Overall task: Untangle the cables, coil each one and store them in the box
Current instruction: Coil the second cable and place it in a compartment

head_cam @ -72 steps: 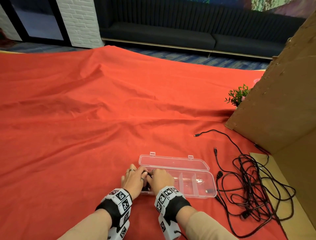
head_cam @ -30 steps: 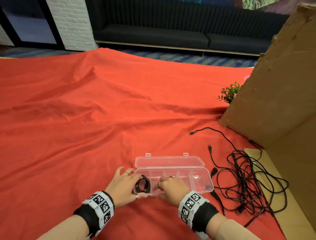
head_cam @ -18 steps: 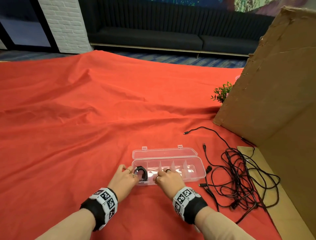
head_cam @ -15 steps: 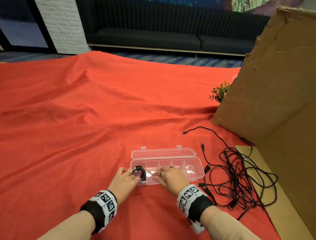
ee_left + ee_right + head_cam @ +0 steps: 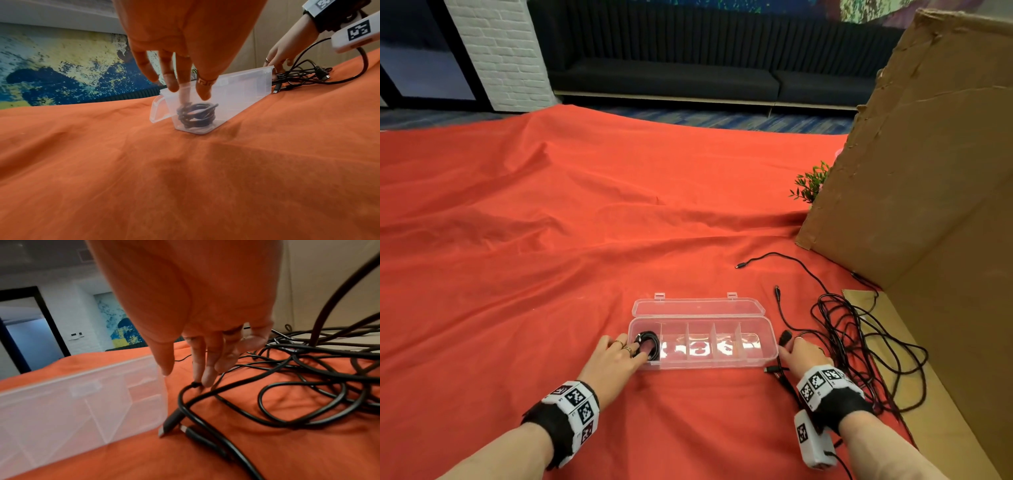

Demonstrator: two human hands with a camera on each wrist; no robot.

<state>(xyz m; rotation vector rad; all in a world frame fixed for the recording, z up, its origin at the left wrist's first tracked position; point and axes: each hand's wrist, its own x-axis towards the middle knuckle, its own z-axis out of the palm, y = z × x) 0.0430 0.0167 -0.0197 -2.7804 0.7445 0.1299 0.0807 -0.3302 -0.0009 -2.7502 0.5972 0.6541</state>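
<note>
A clear plastic box [image 5: 756, 356] lies on the red cloth with its lid folded open behind it. A coiled black cable [image 5: 649, 344] sits in its leftmost compartment. My left hand [image 5: 633, 349] is at that end of the box. Its fingers [image 5: 183, 91] reach straight down into the compartment, one tip pressing on the coiled cable [image 5: 197, 116]. My right hand [image 5: 796, 346] is beside the box's right end. Its straight fingertips [image 5: 207, 379] touch a strand of the tangled black cables [image 5: 308, 369], holding nothing. The tangle [image 5: 859, 349] spreads to the right.
A tall cardboard panel [image 5: 928, 171] stands at the right, with a cardboard sheet [image 5: 935, 394] under part of the tangle. A small green plant [image 5: 810, 183] shows behind the panel. Loose plug ends [image 5: 170, 423] lie by the box's corner. Wrinkled red cloth [image 5: 551, 240] covers the table.
My right hand has left the front of the box and moved right to the cable tangle. My left hand stays at the coil in the left compartment.
</note>
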